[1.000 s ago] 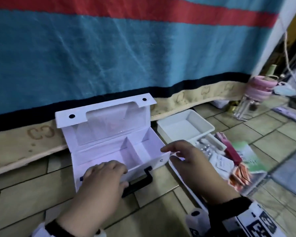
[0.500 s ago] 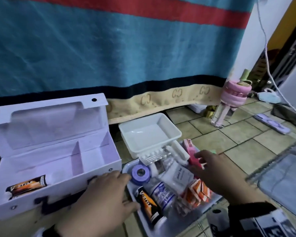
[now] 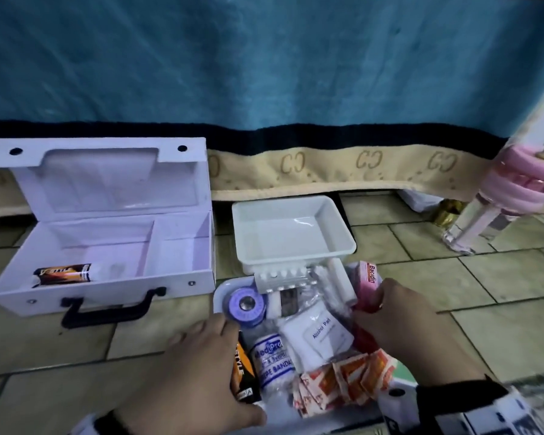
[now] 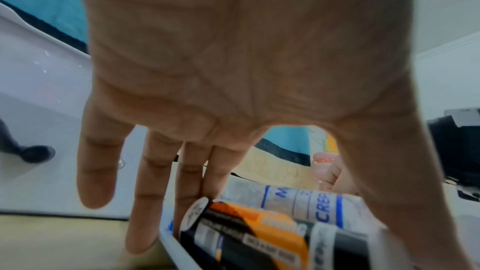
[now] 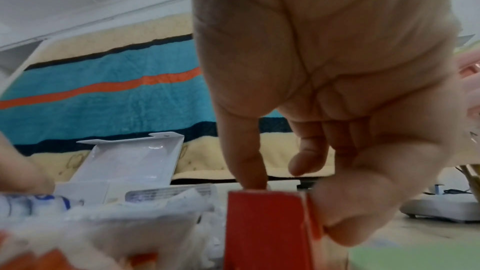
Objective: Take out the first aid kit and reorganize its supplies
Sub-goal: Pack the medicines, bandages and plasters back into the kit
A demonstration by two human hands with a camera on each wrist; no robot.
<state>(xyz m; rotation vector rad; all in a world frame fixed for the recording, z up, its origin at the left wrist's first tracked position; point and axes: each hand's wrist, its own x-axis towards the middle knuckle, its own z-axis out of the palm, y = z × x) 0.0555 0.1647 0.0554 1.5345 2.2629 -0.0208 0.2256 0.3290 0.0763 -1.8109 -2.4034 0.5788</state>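
The white first aid box (image 3: 107, 287) stands open on the floor at left, with one orange-black tube (image 3: 63, 273) in its big compartment. Right of it, a flat white tray (image 3: 223, 290) holds the supplies: a blue tape roll (image 3: 245, 304), alcohol pads (image 3: 318, 334), a crepe bandage (image 3: 272, 356), orange sachets (image 3: 349, 381) and a second orange-black tube (image 3: 244, 372). My left hand (image 3: 214, 362) lies over that tube (image 4: 246, 233), fingers (image 4: 140, 202) straight beside it. My right hand (image 3: 371, 306) pinches the pink Bacidin box (image 3: 369, 277), thumb and index finger on the box (image 5: 265, 229).
An empty white insert tray (image 3: 296, 255) sits just behind the supplies. A pink-capped clear bottle (image 3: 496, 199) stands at the far right. The striped blanket (image 3: 264, 58) hangs along the back. Tiled floor (image 3: 453, 271) lies all around.
My left hand left the box, where a tube now lies, and moved right onto the second tube. My right hand reached further right and took hold of the pink box.
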